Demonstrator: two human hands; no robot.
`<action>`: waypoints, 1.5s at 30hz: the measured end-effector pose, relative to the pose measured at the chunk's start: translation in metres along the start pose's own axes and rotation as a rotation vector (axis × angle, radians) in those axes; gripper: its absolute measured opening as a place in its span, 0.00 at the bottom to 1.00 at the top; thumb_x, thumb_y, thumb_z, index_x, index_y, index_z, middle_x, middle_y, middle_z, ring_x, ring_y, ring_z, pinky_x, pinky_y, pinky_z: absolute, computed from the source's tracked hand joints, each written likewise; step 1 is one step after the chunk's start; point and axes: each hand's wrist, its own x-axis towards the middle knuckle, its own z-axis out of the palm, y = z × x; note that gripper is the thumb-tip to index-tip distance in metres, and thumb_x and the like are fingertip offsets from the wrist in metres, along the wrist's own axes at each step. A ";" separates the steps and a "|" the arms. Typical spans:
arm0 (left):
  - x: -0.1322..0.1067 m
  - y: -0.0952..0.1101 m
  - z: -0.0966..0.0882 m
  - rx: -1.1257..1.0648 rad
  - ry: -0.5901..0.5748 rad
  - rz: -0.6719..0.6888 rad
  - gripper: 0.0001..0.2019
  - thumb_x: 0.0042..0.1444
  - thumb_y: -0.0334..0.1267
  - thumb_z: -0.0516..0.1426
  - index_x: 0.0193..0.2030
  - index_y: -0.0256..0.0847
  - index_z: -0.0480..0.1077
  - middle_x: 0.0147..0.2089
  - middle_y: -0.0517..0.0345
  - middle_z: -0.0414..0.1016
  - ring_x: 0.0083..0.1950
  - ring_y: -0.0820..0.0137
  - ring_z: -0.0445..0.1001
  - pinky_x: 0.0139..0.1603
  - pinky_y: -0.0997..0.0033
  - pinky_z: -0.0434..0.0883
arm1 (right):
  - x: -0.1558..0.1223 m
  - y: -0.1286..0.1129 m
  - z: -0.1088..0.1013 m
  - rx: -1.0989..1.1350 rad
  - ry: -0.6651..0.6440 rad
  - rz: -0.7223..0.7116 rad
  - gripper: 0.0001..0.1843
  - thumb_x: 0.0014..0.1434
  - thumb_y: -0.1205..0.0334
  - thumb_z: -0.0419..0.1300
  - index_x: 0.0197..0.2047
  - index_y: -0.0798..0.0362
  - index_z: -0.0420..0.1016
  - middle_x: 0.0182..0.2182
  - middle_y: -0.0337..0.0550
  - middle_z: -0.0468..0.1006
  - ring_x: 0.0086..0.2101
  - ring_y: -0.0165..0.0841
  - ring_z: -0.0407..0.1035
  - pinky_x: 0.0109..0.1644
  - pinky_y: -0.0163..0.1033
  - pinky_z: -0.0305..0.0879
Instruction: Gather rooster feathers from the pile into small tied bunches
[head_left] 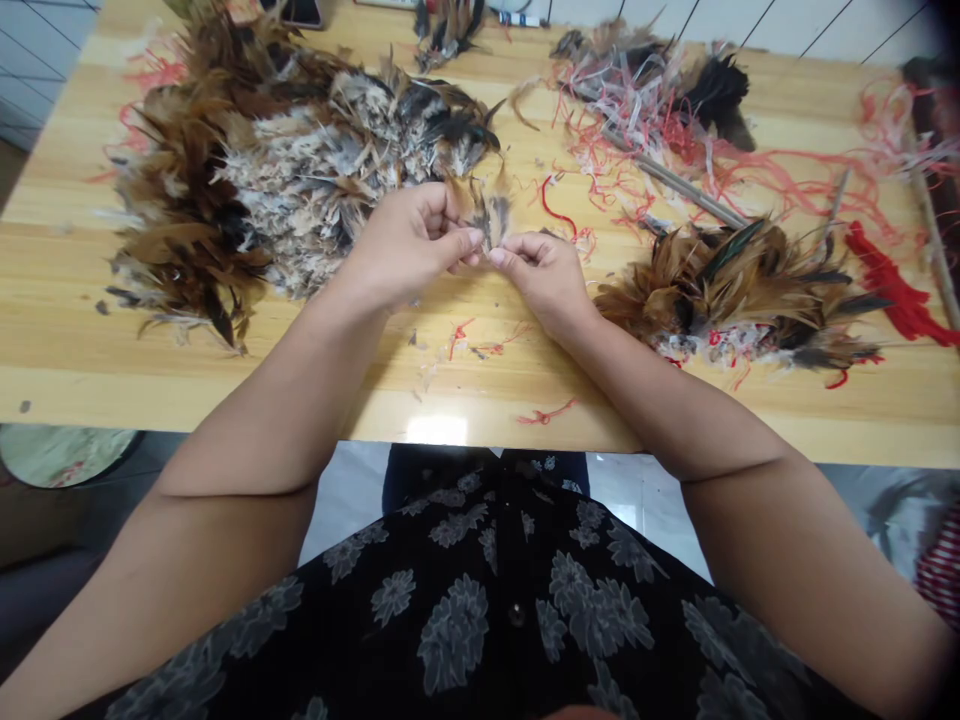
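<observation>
My left hand [409, 245] and my right hand [544, 275] meet over the middle of the wooden table [465, 400]. Both pinch a small bunch of brown and grey feathers [491, 215] by its lower end, and the feathers stand up between my fingertips. A large heap of brown, black and grey feathers [277, 170] lies just left of my left hand. A smaller bundle of brown and dark green feathers [742, 285] lies to the right of my right hand.
Tangled red and white string [645, 110] with thin sticks [679, 185] covers the far right of the table. A thick red cord [896, 290] lies at the right edge. Scraps of red thread [547, 413] dot the near side. A round mat [64, 455] sits on the floor left.
</observation>
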 end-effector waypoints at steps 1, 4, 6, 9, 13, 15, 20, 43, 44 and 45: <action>0.000 0.000 0.001 0.000 0.004 0.010 0.25 0.58 0.62 0.78 0.39 0.52 0.72 0.39 0.52 0.88 0.49 0.47 0.90 0.58 0.37 0.85 | 0.000 0.001 0.000 -0.012 -0.013 -0.007 0.38 0.62 0.25 0.85 0.32 0.49 0.77 0.32 0.35 0.73 0.38 0.31 0.66 0.47 0.40 0.68; 0.001 -0.001 0.005 0.016 -0.006 0.014 0.28 0.59 0.66 0.78 0.40 0.52 0.70 0.41 0.52 0.88 0.51 0.49 0.90 0.59 0.40 0.85 | -0.001 0.002 -0.001 -0.035 -0.037 -0.033 0.37 0.64 0.25 0.84 0.33 0.49 0.78 0.31 0.34 0.70 0.37 0.30 0.63 0.44 0.40 0.64; 0.001 -0.001 0.006 0.027 -0.022 -0.006 0.30 0.61 0.68 0.79 0.40 0.51 0.69 0.42 0.52 0.89 0.51 0.50 0.89 0.59 0.43 0.84 | -0.001 0.002 -0.001 -0.044 -0.035 -0.044 0.37 0.65 0.26 0.84 0.33 0.48 0.76 0.30 0.33 0.68 0.36 0.30 0.61 0.44 0.40 0.62; 0.000 0.000 -0.002 0.061 -0.013 0.009 0.31 0.62 0.70 0.79 0.40 0.51 0.71 0.44 0.53 0.89 0.52 0.51 0.88 0.60 0.44 0.83 | -0.001 0.000 0.000 -0.060 -0.021 -0.032 0.38 0.67 0.28 0.84 0.32 0.48 0.72 0.29 0.33 0.66 0.36 0.30 0.60 0.44 0.40 0.62; -0.007 0.011 -0.037 0.285 0.129 0.098 0.21 0.65 0.63 0.78 0.44 0.50 0.81 0.49 0.53 0.90 0.53 0.50 0.85 0.64 0.43 0.80 | 0.000 0.000 -0.002 -0.069 0.009 0.000 0.34 0.70 0.37 0.84 0.32 0.47 0.70 0.30 0.33 0.62 0.37 0.31 0.59 0.44 0.40 0.60; -0.011 0.020 -0.057 0.486 0.169 0.036 0.12 0.67 0.53 0.74 0.44 0.49 0.84 0.46 0.54 0.90 0.49 0.53 0.82 0.61 0.49 0.79 | 0.000 0.001 -0.003 -0.074 0.012 0.012 0.30 0.72 0.42 0.84 0.34 0.48 0.73 0.30 0.33 0.61 0.37 0.31 0.58 0.44 0.40 0.59; -0.012 0.037 -0.080 0.865 -0.231 -0.252 0.09 0.62 0.29 0.72 0.42 0.49 0.91 0.34 0.63 0.86 0.41 0.57 0.82 0.60 0.58 0.76 | -0.001 0.001 -0.007 -0.097 0.026 0.003 0.23 0.76 0.49 0.81 0.36 0.49 0.77 0.31 0.32 0.60 0.37 0.30 0.58 0.45 0.40 0.59; -0.007 0.013 -0.055 0.663 -0.152 0.117 0.12 0.72 0.45 0.62 0.53 0.47 0.87 0.50 0.55 0.91 0.55 0.52 0.86 0.70 0.55 0.80 | -0.002 -0.001 -0.005 -0.112 0.007 -0.017 0.29 0.76 0.44 0.80 0.35 0.47 0.70 0.30 0.31 0.60 0.35 0.29 0.58 0.43 0.38 0.59; -0.007 0.012 -0.053 0.671 -0.139 0.128 0.13 0.72 0.45 0.62 0.53 0.47 0.87 0.50 0.55 0.91 0.54 0.53 0.86 0.69 0.56 0.80 | -0.002 -0.001 -0.005 -0.115 0.004 -0.015 0.31 0.75 0.39 0.81 0.35 0.47 0.70 0.30 0.32 0.61 0.35 0.29 0.58 0.42 0.39 0.59; -0.007 0.013 -0.051 0.678 -0.131 0.136 0.14 0.71 0.45 0.61 0.53 0.47 0.87 0.51 0.55 0.92 0.54 0.54 0.86 0.69 0.57 0.80 | -0.002 -0.001 -0.005 -0.115 0.004 -0.015 0.33 0.73 0.35 0.82 0.35 0.47 0.70 0.30 0.32 0.61 0.35 0.29 0.58 0.42 0.39 0.59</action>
